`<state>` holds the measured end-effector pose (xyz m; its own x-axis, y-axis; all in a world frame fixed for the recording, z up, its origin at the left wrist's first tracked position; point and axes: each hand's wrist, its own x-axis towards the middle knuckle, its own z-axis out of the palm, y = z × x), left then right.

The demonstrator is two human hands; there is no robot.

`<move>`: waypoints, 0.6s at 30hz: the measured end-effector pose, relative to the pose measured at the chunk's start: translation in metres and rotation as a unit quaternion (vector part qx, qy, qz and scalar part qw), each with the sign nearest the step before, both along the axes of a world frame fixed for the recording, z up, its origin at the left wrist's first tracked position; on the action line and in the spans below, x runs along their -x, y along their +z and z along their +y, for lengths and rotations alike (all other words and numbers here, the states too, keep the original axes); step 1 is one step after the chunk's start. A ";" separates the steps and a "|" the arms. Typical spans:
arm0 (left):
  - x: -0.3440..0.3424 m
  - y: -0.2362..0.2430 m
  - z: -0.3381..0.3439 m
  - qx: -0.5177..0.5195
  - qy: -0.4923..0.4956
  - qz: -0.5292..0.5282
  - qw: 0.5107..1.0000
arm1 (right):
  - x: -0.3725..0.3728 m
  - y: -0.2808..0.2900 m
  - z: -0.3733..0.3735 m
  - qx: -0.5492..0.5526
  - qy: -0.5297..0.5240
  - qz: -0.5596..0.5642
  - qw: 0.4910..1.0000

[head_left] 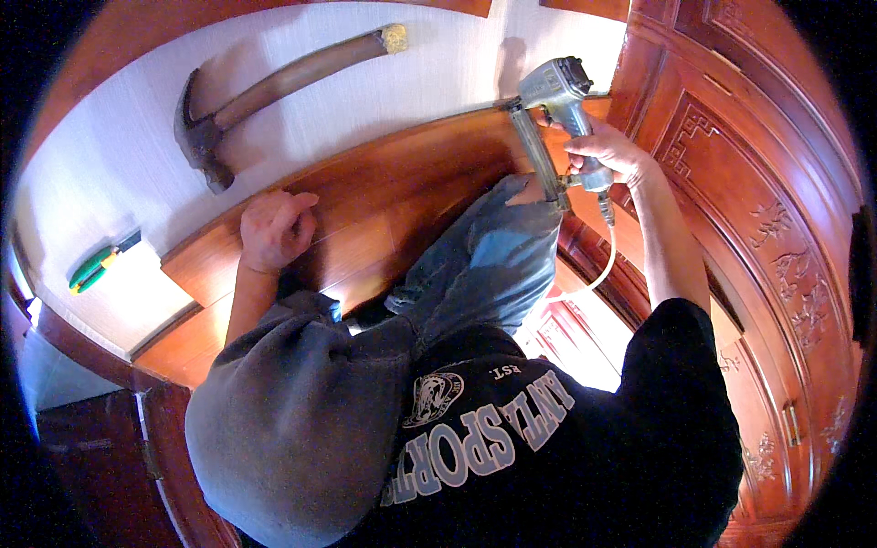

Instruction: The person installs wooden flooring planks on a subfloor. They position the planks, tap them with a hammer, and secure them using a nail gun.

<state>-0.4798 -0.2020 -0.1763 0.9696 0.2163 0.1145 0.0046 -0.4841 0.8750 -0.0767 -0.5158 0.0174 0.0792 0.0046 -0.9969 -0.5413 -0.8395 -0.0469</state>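
Observation:
My right hand (614,155) grips the handle of a silver pneumatic nail gun (559,87). Its long magazine slants down toward my jeans-covered knee (498,237), and its nose is at the far edge of a brown wooden board (402,178). A pale air hose (607,260) runs down from the handle. Over the left part of the board, my left hand (277,228) is closed with curled fingers; whatever they hold, if anything, is hidden. Beyond it, a claw hammer (274,89) with a wooden handle lies on a white surface (438,73).
A green and yellow utility knife (96,268) lies at the far left of the white surface. Carved reddish wooden panelling (731,155) rises along the right side. Dark wooden framing (178,429) stands at the lower left, and bright light falls beside my knee.

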 end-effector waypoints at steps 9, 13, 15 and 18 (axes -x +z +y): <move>0.003 -0.001 0.000 -0.013 0.012 -0.012 1.000 | -0.036 -0.005 -0.041 0.033 -0.009 -0.020 0.999; 0.005 -0.007 -0.001 -0.046 0.017 -0.014 0.999 | -0.028 -0.002 -0.063 0.020 -0.004 -0.054 0.998; 0.007 -0.004 -0.003 -0.035 0.016 0.015 0.999 | -0.008 0.006 -0.069 -0.005 0.003 -0.106 0.994; 0.004 -0.005 -0.005 -0.015 0.021 0.015 1.000 | 0.037 0.037 -0.109 -0.027 -0.091 -0.219 0.971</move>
